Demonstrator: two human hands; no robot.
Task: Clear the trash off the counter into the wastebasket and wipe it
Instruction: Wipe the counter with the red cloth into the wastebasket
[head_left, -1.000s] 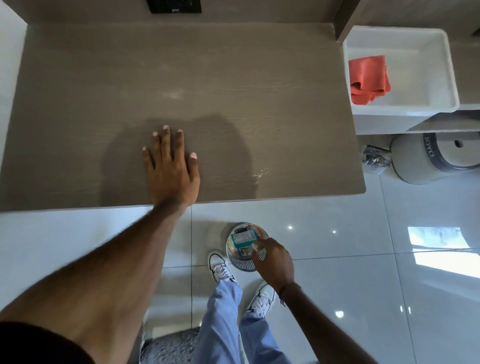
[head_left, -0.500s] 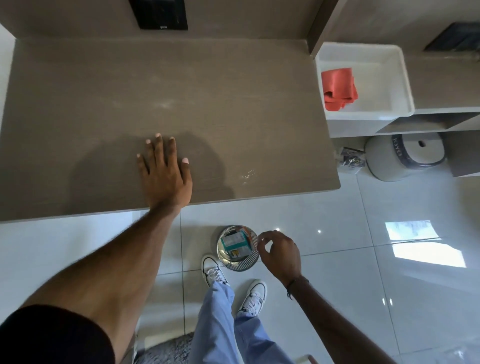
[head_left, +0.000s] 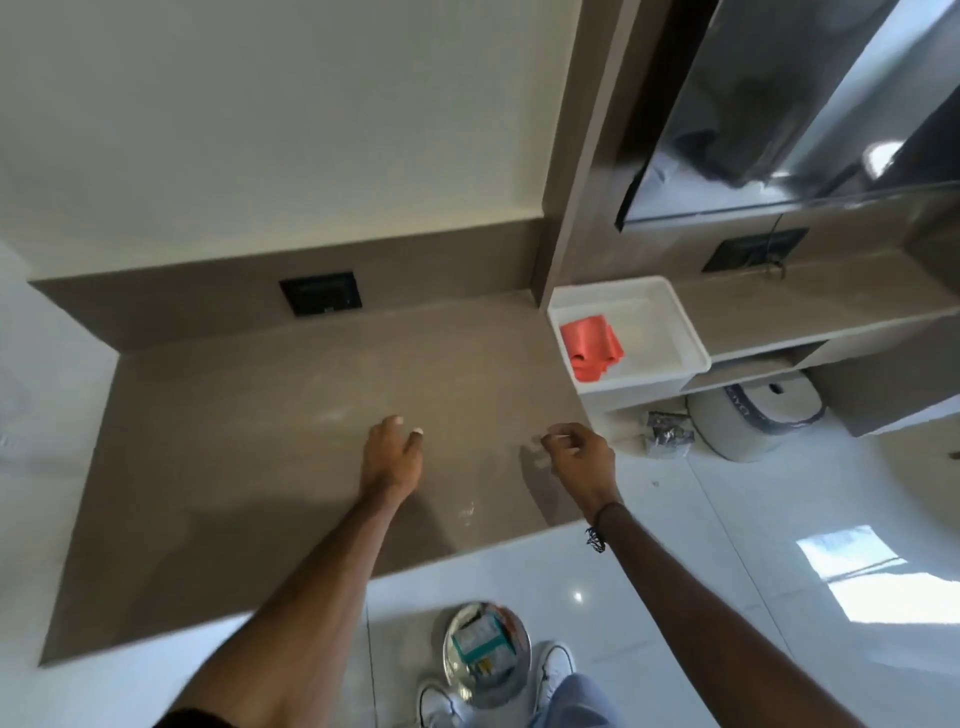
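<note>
The brown counter (head_left: 234, 452) lies in front of me, bare apart from a small wet patch (head_left: 467, 509) near its front right. My left hand (head_left: 390, 457) hovers over the counter's middle, fingers loosely apart and holding nothing. My right hand (head_left: 579, 460) is raised over the counter's right edge, fingers curled and apart, with nothing in it. On the floor below, the shiny round wastebasket (head_left: 457, 680) holds a teal and white box (head_left: 480, 642) and other trash. A red cloth (head_left: 592, 345) lies in a white tub (head_left: 691, 343) to the right of the counter.
My white shoes (head_left: 556, 662) and blue trousers stand beside the wastebasket on glossy white tiles. A round grey appliance (head_left: 753, 421) and a crumpled silver wrapper (head_left: 667, 434) sit on the floor under the right shelf. A black socket plate (head_left: 320, 293) is set in the counter's back wall.
My right hand rose from the wastebasket to the counter's right edge. My left hand lifted off the counter surface. The view tilted upward toward the wall.
</note>
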